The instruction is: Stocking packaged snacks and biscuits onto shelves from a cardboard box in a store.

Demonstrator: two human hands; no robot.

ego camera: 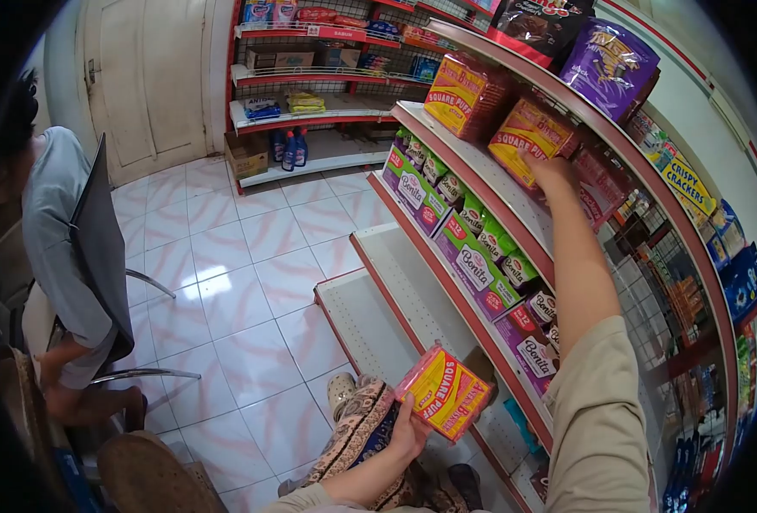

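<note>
My left hand holds a red and yellow pack of square puff biscuits by its lower left side, in front of the lower shelves. With my arm stretched up, my right hand grips a second square puff pack at its lower right side. That pack rests on the upper shelf, tilted a little; part of my fingers is hidden. Left of it stands another square puff pack, with more red packaging behind. A red cracker pack is just right of my right hand.
Bonita snack boxes line the shelf below. A purple pouch stands on the top shelf. A person sits on a chair at left, near a brown round stool seat. Detergent bottles stand on the back rack.
</note>
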